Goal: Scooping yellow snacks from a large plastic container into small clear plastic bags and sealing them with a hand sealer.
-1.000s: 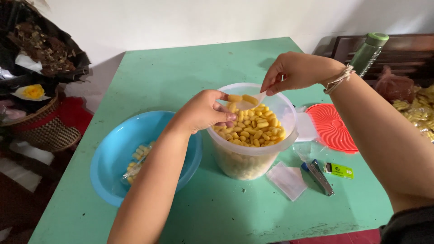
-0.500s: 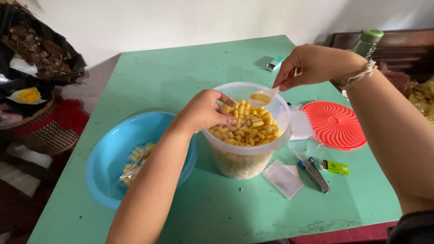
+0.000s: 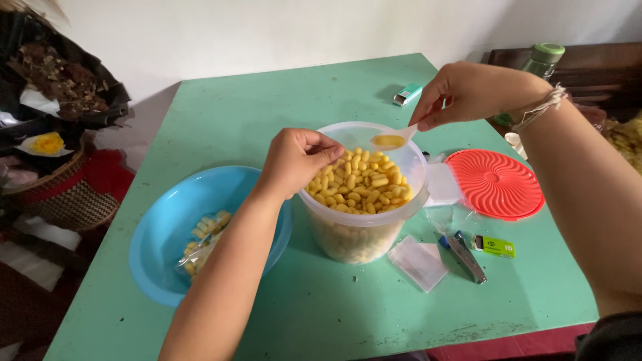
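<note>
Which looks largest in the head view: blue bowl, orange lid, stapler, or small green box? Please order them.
1. blue bowl
2. orange lid
3. stapler
4. small green box
All lie at similar nearness.

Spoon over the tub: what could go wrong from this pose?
1. The right hand pinches the small white spoon only by its handle end, and its bowl looks full; a tilt could drop yellow pieces outside the clear plastic tub.
2. The tub is filled to near its rim, so pieces may roll off onto the green table.
3. The left hand hangs over the tub's rim, fingers curled over the pieces; a nudge there could shove the tub toward the blue bowl.
</note>
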